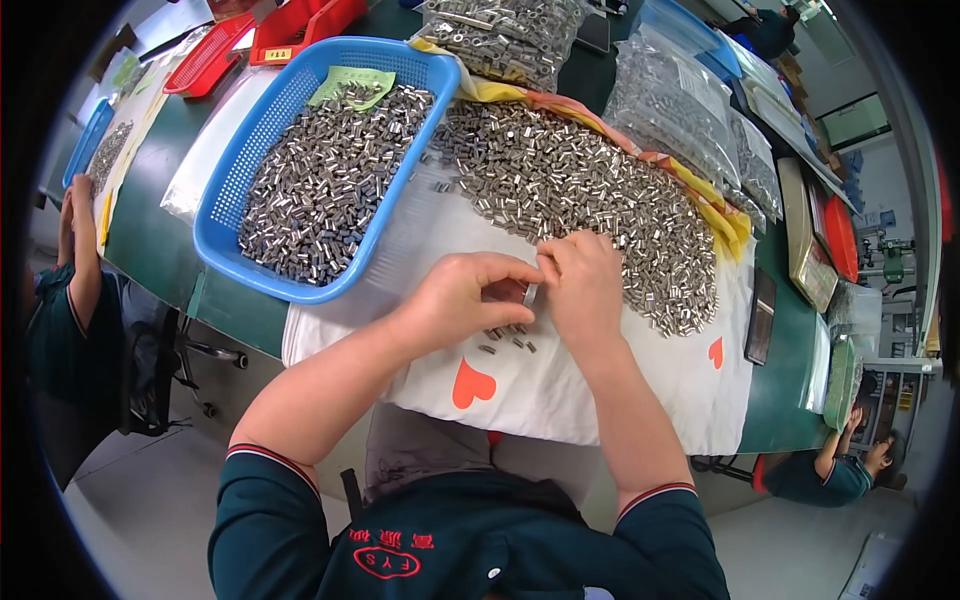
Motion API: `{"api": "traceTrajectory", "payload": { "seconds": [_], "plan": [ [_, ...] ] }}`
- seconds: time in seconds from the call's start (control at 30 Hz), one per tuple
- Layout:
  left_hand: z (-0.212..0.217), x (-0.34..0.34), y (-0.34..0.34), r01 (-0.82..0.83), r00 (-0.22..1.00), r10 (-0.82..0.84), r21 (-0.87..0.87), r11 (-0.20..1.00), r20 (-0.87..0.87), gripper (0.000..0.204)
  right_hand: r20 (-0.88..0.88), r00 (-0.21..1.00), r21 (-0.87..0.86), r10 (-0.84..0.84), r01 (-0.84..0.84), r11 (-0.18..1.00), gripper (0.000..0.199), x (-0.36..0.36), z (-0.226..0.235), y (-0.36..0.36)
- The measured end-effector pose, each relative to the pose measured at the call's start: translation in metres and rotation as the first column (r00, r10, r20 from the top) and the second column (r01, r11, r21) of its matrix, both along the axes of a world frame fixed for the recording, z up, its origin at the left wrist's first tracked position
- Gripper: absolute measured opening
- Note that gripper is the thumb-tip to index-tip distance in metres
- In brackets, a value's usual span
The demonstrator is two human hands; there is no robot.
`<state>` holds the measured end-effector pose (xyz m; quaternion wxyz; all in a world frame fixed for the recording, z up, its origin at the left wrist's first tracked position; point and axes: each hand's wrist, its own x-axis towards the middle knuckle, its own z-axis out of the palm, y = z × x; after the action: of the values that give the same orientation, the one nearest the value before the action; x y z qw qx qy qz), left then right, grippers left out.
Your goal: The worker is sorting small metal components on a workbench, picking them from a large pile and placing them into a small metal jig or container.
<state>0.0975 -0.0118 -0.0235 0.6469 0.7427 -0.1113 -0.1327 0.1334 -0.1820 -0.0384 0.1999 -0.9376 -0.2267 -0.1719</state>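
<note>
Small metal cylinders (590, 180) lay heaped on a heart-printed cloth (640, 405) over the green bench (790, 370). The left hand (455, 298) curled its fingers (508, 267) loosely, the right hand (586, 292) pinched; their hold was unclear. A co-worker (822, 478) sat rightward.

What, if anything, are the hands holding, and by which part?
The left hand seems to hold a small shiny piece, its gripped part hidden; whether the right hand holds anything cannot be told.
</note>
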Motion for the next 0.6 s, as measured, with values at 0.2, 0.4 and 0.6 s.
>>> {"api": "traceTrajectory", "payload": {
  "seconds": [0.2, 0.4, 0.6],
  "plan": [
    [-0.006, 0.003, 0.001, -0.019, 0.971, -0.017, -0.145, 0.989, -0.238, 0.036, -0.084, 0.994, 0.013, 0.063, -0.063, 0.998, 0.01, -0.009, 0.007, -0.008],
    [-0.008, 0.005, 0.004, -0.113, 0.967, 0.048, -0.252, 0.961, -0.25, 0.036, -0.464, 0.84, 0.552, 0.282, 0.025, 0.834, 0.008, -0.017, 0.033, -0.008],
    [-0.008, 0.005, 0.004, -0.076, 0.975, 0.032, -0.196, 0.978, -0.22, 0.037, -0.423, 0.845, 0.564, 0.327, -0.037, 0.825, 0.008, -0.017, 0.03, -0.011]
  ]
}}
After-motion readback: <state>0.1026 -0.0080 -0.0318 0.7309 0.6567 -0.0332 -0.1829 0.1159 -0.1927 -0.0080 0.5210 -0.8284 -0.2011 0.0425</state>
